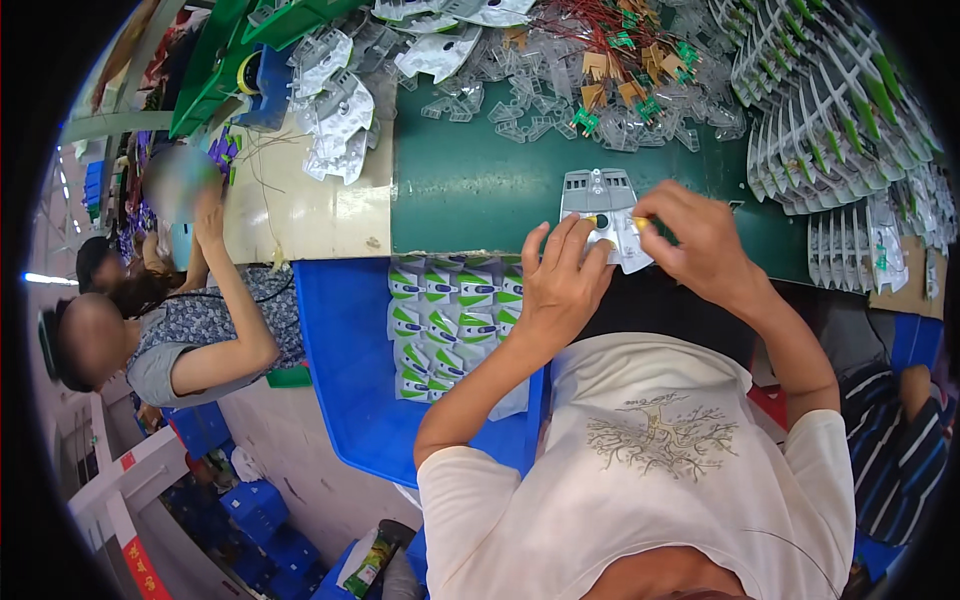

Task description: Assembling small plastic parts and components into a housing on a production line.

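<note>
A grey and silver-white plastic shell part (612, 192) lies at the near edge of the green worktop, with a round dark hole in its middle. My left hand (563, 285) holds it down from the left, fingertips resting on its lower half. At its right edge, my right hand (700, 240) is closed in a pinch, thumb and forefinger together; whatever they hold is too small or hidden to tell. Yellow coverings show at a fingertip of each hand.
Clear plastic pieces (520, 105) and red-wired green connectors (640, 75) are heaped beyond the part. Stacked shells (820, 130) stand right; loose silver shells (340, 110) lie left. A blue bin (345, 390) below holds green-and-white pieces (440, 325). A co-worker (215, 330) works at left.
</note>
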### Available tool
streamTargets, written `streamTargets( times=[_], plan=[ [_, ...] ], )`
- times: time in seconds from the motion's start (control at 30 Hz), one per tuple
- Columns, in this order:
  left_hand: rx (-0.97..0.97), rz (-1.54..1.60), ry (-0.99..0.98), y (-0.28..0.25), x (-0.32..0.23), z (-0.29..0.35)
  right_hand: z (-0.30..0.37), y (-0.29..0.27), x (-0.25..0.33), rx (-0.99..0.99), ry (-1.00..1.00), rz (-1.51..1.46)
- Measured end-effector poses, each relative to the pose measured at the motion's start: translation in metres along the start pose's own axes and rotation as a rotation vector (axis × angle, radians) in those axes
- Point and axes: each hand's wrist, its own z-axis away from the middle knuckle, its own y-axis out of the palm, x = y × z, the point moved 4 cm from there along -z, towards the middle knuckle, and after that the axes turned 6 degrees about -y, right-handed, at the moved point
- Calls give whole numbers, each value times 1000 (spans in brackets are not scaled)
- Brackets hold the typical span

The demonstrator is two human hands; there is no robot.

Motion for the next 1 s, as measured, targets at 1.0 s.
streamTargets(
  times=[1.0],
  plan=[
    [-74,-156,-125,-21,78,-60,17,13,5,273,6,166]
  ],
)
